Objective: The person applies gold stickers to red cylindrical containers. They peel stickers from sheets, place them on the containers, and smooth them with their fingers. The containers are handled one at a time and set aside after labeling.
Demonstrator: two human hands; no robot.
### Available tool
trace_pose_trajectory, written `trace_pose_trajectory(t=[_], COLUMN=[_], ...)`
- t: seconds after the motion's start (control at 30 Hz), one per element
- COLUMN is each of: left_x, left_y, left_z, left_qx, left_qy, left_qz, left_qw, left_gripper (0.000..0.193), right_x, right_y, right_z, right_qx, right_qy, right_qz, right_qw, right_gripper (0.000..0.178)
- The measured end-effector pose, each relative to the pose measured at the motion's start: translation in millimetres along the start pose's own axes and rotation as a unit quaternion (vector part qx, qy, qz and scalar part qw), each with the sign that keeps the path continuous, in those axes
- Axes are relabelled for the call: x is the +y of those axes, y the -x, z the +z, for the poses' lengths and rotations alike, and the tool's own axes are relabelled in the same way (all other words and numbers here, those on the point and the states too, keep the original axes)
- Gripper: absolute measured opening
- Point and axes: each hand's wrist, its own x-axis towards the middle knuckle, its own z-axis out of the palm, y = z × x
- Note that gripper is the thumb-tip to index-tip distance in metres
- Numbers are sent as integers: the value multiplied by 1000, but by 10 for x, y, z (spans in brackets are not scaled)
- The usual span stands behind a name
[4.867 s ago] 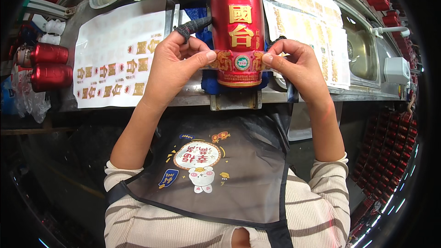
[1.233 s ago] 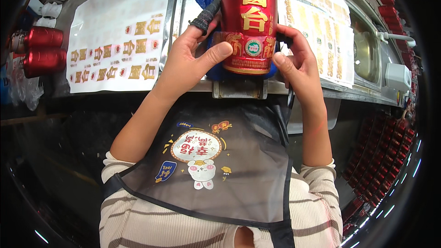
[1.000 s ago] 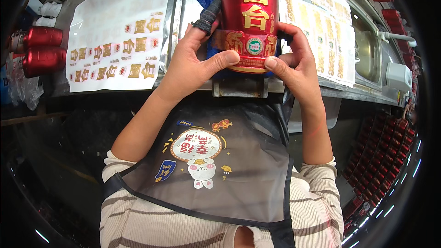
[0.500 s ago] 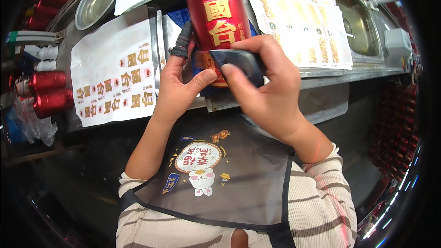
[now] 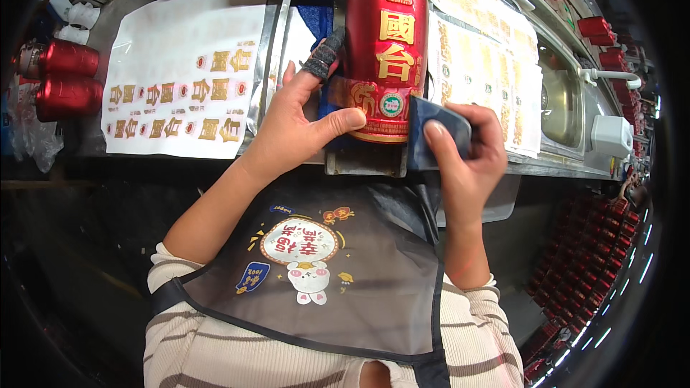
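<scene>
A glossy red bottle (image 5: 386,57) with raised gold characters lies in a metal holder (image 5: 365,164), its neck pointing away from me. Near its base is a clear band with gold print and a round green-and-white emblem. My left hand (image 5: 305,118) steadies the bottle from the left, thumb pressed on the lower body; dark tape wraps its index finger, and some fingers are hidden. At the base's right edge, my right hand (image 5: 471,140) grips a dark blue, flat scraper-like pad (image 5: 422,149) between thumb and fingers.
A sheet of gold decals (image 5: 180,86) lies at the left, more decal sheets (image 5: 496,79) at the right. Beyond those are a metal sink (image 5: 564,93) and a white tap (image 5: 611,77). Red bottles (image 5: 68,97) stand at far left; several more fill the right side.
My right hand with the blue pad has moved rightward and down off the bottle's front, uncovering the green emblem. The left hand still holds the bottle; the whole view has shifted.
</scene>
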Motion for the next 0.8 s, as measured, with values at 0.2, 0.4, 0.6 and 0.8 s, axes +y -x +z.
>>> trace_pose_trajectory(t=[0.2,0.4,0.6,0.8], left_x=[-5,-29,-105,92], left_y=[-47,-25,-39,3], left_z=[22,-58,-92,-117], left_qx=[7,-13,-29,-75], left_qy=[-24,-62,-2,37], left_qz=[41,35,17,17], left_qw=[999,997,999,996], left_gripper=[81,71,54,82], right_x=[88,-95,-110,-359], right_y=[134,299,216,29], right_z=[65,222,408,206], right_qx=[17,-78,-164,-214], right_qy=[204,293,351,267], right_qz=[-247,-441,-536,-323], right_qw=[947,845,750,882], right_gripper=[27,46,17,37])
